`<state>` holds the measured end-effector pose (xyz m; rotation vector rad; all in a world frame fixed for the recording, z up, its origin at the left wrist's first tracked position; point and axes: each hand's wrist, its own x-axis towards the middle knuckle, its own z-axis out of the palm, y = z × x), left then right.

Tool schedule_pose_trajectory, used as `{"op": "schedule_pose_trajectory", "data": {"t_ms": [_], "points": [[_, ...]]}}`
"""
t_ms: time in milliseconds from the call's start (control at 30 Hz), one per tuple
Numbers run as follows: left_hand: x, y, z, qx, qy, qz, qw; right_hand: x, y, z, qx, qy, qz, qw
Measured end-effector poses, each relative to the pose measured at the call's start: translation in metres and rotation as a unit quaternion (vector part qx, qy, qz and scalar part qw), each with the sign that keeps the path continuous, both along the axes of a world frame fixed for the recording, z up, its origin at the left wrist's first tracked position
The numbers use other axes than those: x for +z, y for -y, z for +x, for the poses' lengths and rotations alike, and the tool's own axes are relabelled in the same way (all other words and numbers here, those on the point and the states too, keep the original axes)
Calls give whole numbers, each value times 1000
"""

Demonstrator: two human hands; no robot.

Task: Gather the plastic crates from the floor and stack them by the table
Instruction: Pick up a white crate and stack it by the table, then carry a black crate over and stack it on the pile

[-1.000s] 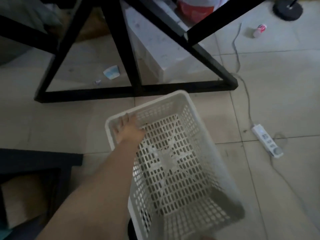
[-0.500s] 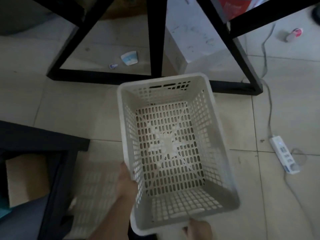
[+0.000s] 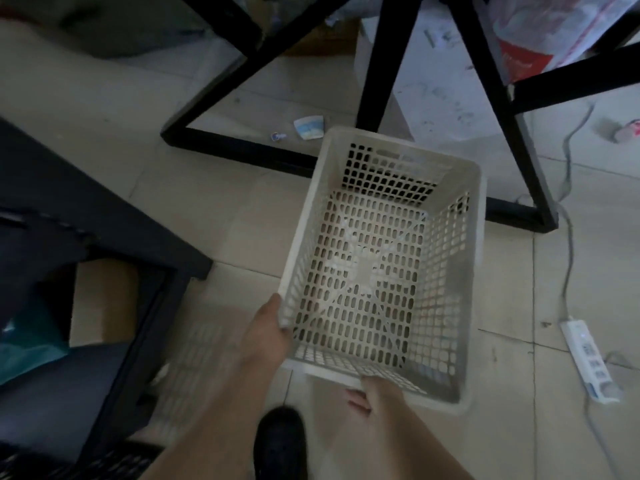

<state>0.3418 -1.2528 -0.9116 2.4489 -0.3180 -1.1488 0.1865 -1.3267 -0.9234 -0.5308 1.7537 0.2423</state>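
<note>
A white perforated plastic crate (image 3: 460,306) is held upright above the tiled floor, its far end close to the black base bar of the table frame (image 3: 239,147). My left hand (image 3: 266,332) grips the crate's near left rim. My right hand (image 3: 375,393) holds the near end wall from below, fingers curled under the rim. The crate is empty. Its underside is hidden.
A white power strip (image 3: 588,362) with its cable lies on the floor at right. A dark low piece of furniture (image 3: 86,216) stands at left, over a cardboard box. A white block (image 3: 440,98) sits under the table. Small litter (image 3: 310,126) lies beneath the frame. My black shoe (image 3: 280,441) is below.
My left hand moved from the crate's far corner to its near left rim, and my right hand took the near end. The crate levelled and shifted right, toward the table frame.
</note>
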Motion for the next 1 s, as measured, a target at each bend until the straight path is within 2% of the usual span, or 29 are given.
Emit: {"op": "schedule_pose_trajectory", "data": {"t_ms": [67, 133, 200, 300, 400, 500, 733, 1000], "points": [[17, -38, -17, 29, 8, -10, 999, 13, -10, -2, 78, 39, 17, 996], [36, -79, -32, 65, 31, 5, 997, 34, -28, 2, 177, 63, -12, 982], [65, -123, -46, 95, 48, 37, 994, 46, -58, 7, 284, 70, -59, 954], [107, -194, -69, 148, 80, 75, 983, 76, -115, 16, 392, 90, -81, 912], [140, -265, -91, 201, 108, 107, 968, 108, -170, 20, 486, 110, -92, 862], [159, -336, -111, 264, 97, 120, 952, 131, -228, 15, 562, 113, -100, 814], [166, -499, -154, 375, 70, 123, 916, 142, -371, -25, 592, 95, -86, 795], [166, -652, -177, 306, 38, 119, 944, 161, -532, -77, 532, 59, -136, 834]]}}
